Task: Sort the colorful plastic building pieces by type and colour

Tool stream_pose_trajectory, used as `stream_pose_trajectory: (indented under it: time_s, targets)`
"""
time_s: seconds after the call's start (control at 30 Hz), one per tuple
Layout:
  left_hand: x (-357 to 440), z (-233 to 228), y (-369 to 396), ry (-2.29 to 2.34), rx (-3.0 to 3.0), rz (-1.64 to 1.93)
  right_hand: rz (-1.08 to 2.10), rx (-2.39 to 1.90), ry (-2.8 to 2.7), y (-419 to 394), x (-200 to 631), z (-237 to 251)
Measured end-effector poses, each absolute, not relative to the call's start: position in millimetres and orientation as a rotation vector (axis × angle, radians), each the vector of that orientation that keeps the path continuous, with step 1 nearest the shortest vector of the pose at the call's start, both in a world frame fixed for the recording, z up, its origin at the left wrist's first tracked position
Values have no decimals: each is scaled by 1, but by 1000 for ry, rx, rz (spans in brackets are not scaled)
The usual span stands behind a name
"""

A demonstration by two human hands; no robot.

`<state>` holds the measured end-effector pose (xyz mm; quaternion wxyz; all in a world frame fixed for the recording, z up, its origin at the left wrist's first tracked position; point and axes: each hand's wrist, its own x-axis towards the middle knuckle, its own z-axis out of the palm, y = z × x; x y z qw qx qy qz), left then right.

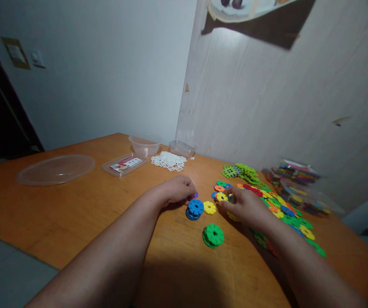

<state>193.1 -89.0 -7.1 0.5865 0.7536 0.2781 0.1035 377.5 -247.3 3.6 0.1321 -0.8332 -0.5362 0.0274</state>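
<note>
My left hand (176, 190) rests curled on the table (75, 214) with a purple disc (195, 195) peeking out at its fingertips, though I cannot tell whether it grips that disc, and the blue stack (194, 209) sits just in front of it. My right hand (246, 205) lies palm down at the edge of the mixed disc pile (286, 211), fingers pinching a yellow disc (221, 197), with 1 loose yellow disc (209, 208) between it and the blue stack and the green stack (213, 235) nearer me. Farther back lie white pieces (169, 161), a bowl (144, 146), a clear lid (55, 169) and a flat box (124, 164).
</note>
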Motion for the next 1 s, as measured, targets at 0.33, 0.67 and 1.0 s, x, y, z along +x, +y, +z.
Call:
stream_pose_trajectory:
  time_s: [0.33, 0.67, 1.0]
  targets:
    - [189, -4, -91, 674, 1765, 219, 317, -2236, -1705, -246, 345, 0]
    - [192, -6, -89, 638, 1770, 229, 199, -2375, -1578, -270, 397, 19]
    - [192, -6, -91, 619, 1721, 236, 294, -2571, -1692, -278, 394, 12]
